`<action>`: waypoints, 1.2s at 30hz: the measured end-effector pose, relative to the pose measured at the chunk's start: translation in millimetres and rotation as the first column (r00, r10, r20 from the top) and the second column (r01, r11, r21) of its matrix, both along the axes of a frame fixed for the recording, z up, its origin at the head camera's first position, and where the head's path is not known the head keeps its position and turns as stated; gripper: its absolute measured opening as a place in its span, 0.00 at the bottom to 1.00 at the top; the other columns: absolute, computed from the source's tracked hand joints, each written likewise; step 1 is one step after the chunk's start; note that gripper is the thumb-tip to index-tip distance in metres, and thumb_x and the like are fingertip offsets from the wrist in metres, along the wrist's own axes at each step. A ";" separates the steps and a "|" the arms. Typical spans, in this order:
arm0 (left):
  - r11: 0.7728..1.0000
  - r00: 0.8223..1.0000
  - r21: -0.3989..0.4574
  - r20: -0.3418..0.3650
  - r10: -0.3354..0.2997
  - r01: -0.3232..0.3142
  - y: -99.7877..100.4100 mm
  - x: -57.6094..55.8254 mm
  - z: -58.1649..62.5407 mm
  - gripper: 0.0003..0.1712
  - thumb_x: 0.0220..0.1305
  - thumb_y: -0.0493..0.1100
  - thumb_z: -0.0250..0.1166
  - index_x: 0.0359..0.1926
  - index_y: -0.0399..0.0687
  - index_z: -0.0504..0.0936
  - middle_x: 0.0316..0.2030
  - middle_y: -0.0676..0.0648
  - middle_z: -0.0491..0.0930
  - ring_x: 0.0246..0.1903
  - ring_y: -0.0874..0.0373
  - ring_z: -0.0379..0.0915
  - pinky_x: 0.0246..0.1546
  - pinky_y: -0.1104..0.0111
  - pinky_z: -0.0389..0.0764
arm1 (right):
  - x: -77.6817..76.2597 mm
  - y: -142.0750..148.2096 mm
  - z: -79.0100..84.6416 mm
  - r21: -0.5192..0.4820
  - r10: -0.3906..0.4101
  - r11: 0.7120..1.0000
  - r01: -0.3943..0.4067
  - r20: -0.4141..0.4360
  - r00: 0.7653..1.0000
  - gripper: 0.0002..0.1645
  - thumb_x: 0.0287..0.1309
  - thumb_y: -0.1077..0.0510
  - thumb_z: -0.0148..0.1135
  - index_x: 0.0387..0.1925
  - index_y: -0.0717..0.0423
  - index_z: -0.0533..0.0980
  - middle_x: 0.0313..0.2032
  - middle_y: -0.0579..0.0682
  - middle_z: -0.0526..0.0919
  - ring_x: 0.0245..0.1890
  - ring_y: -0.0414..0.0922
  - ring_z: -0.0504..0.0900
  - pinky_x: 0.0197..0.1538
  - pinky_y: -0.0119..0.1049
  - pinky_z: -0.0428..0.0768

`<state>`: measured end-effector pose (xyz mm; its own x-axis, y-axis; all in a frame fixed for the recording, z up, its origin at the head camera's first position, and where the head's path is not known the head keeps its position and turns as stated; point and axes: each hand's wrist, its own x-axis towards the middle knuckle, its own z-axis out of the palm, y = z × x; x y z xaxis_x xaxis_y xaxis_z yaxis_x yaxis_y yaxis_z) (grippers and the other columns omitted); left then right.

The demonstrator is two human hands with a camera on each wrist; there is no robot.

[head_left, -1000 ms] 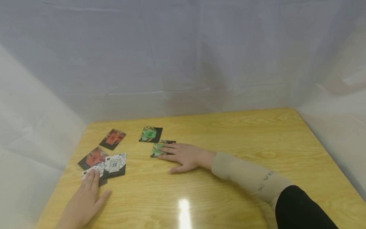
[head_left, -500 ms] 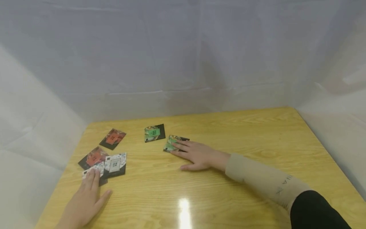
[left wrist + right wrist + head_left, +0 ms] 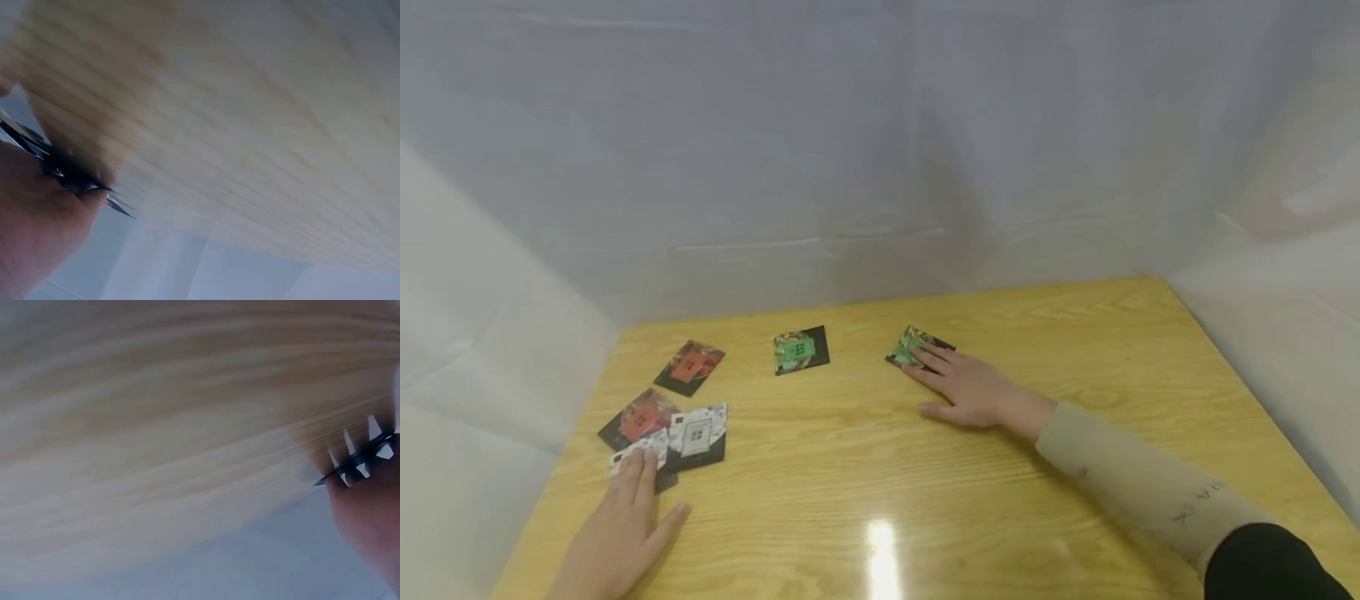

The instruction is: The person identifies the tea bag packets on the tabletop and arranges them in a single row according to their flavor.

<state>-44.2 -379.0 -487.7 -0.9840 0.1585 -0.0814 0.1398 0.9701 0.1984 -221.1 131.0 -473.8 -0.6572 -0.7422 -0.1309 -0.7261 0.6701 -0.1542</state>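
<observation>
With straight, slightly spread fingers, my right hand [image 3: 973, 390] rests on a flat green-and-black card [image 3: 901, 348] at the far middle of the table; the fingers cover part of it. To its left lies a second green-and-black card [image 3: 801, 350]. My left hand [image 3: 610, 537] lies with straight fingers on a white-and-black card [image 3: 657, 442] at the left. Another white-and-black card [image 3: 697, 435] touches it on the right. In the left wrist view, my left hand [image 3: 40, 228] shows beside dark card edges. The right wrist view shows my right hand [image 3: 365, 509] against a thin dark edge.
A red-and-black card [image 3: 640, 418] is partly beneath the white ones. Farther back lies another red-and-black card [image 3: 689, 367]. The wooden table [image 3: 850, 492] has a glare spot near its front. White cloth [image 3: 880, 150] hangs behind and on both sides.
My right hand has slid one green card to the right and away from me, parting it from the other. That other green card turned slightly and shifted right earlier. My left hand stays put.
</observation>
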 end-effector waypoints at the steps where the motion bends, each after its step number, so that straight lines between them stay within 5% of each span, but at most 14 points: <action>1: 1.000 1.000 0.001 -0.001 -0.001 0.001 -0.4 0.3 -0.2 0.55 0.82 0.62 0.52 0.80 0.18 0.41 0.79 0.16 0.39 0.80 0.20 0.36 0.75 0.67 0.11 | -1.1 5.0 -1.1 -0.002 -0.018 1.000 0.018 0.001 1.000 0.45 0.81 0.31 0.43 0.87 0.44 0.48 0.87 0.54 0.43 0.87 0.58 0.45 0.86 0.57 0.54; 17: 1.000 1.000 -0.006 0.000 0.001 -0.001 0.2 0.6 0.4 0.55 0.82 0.62 0.52 0.79 0.17 0.42 0.79 0.16 0.40 0.79 0.19 0.37 0.77 0.61 0.14 | -8.7 83.8 -5.1 -0.103 -0.243 0.965 0.240 -0.021 0.970 0.45 0.81 0.36 0.48 0.84 0.56 0.54 0.84 0.66 0.50 0.84 0.67 0.49 0.84 0.64 0.56; 36: 1.000 1.000 -0.009 -0.003 -0.006 0.006 -0.8 -1.1 -1.9 0.55 0.82 0.62 0.53 0.79 0.17 0.43 0.79 0.15 0.40 0.78 0.18 0.39 0.81 0.47 0.24 | 5.9 148.7 -2.4 -0.114 -0.418 0.903 0.414 -0.011 0.908 0.47 0.81 0.35 0.47 0.83 0.64 0.55 0.82 0.73 0.50 0.81 0.74 0.50 0.81 0.69 0.56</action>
<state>-45.3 -379.7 -489.5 -0.9834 0.1633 -0.0796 0.1459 0.9711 0.1891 -215.2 279.6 -476.1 -0.9120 -0.4084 -0.0382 -0.3908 0.8934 -0.2216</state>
